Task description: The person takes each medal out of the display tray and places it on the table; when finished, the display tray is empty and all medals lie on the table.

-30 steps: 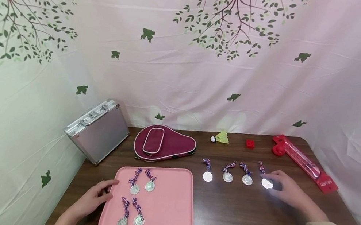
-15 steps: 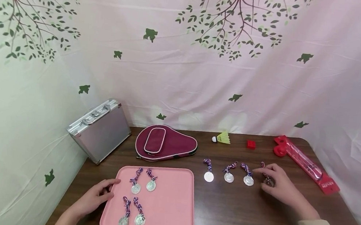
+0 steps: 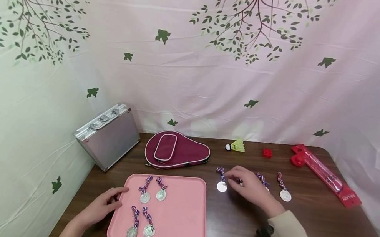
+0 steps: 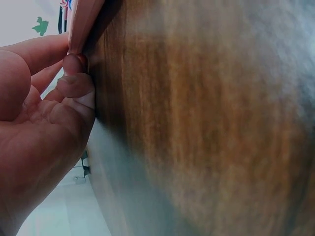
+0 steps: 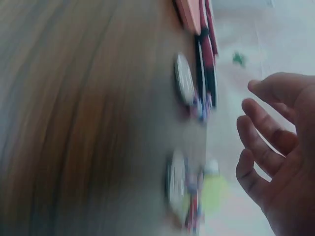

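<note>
My left hand (image 3: 102, 204) holds the left rim of a pink tray (image 3: 180, 210), fingers curled at the edge in the left wrist view. Several silver medals with knotted striped ribbons lie on the tray, such as a medal (image 3: 149, 231) near its front. To the right, more medals lie in a row on the table. My right hand (image 3: 250, 186) hovers over this row with fingers loosely bent and nothing in them, between the leftmost medal (image 3: 222, 186) and a partly covered medal (image 3: 263, 178). Another medal there is mostly hidden beneath the hand. At the row's right end lies a medal (image 3: 285, 195).
Behind the tray lies a maroon paddle case (image 3: 190, 151), with a silver case (image 3: 111, 137) upright to its left. A yellow shuttlecock (image 3: 237, 146), a red block (image 3: 267, 153) and a red package (image 3: 323, 173) line the back of the brown table (image 3: 240, 232).
My right hand has moved left along the row, from the rightmost medal, which now lies uncovered. My left hand stays at the tray's rim.
</note>
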Motion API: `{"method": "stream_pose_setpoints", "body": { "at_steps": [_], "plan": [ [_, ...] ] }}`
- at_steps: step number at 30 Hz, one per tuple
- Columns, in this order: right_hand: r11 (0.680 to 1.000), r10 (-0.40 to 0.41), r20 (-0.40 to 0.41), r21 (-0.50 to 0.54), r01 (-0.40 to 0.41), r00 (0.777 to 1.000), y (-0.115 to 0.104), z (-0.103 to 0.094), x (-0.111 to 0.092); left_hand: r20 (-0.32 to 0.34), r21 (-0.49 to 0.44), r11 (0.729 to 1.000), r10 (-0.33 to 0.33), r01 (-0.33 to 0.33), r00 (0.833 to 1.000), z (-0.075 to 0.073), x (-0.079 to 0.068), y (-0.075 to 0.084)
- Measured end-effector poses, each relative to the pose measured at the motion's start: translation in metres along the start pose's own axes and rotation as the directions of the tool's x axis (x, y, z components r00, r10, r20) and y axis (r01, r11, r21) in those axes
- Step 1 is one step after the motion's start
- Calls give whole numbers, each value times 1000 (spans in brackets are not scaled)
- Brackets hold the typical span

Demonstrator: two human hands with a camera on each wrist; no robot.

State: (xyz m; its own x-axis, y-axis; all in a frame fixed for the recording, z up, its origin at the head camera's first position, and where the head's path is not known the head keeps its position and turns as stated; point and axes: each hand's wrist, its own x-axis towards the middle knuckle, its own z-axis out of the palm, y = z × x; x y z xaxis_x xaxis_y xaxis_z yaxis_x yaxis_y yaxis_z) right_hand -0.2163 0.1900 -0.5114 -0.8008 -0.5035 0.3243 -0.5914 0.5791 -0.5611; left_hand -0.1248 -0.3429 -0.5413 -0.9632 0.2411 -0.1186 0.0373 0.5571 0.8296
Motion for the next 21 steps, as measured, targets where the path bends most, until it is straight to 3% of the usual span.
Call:
{"method": "stream_pose_setpoints", "body": {
  "at_steps": [6, 12, 21],
  "plan": [
    [994, -100, 96, -27, 103, 990, -36, 43, 33, 6, -8, 999, -32, 33, 999, 0, 0, 3],
    [990, -120, 220, -48, 134, 968, -72, 81, 58, 10, -1, 999, -51, 51, 999, -1, 0, 6],
    [967, -204, 325, -80, 242, 923, -115, 125, 77, 12, 2, 998, -59, 59, 998, 0, -1, 6]
  ]
}}
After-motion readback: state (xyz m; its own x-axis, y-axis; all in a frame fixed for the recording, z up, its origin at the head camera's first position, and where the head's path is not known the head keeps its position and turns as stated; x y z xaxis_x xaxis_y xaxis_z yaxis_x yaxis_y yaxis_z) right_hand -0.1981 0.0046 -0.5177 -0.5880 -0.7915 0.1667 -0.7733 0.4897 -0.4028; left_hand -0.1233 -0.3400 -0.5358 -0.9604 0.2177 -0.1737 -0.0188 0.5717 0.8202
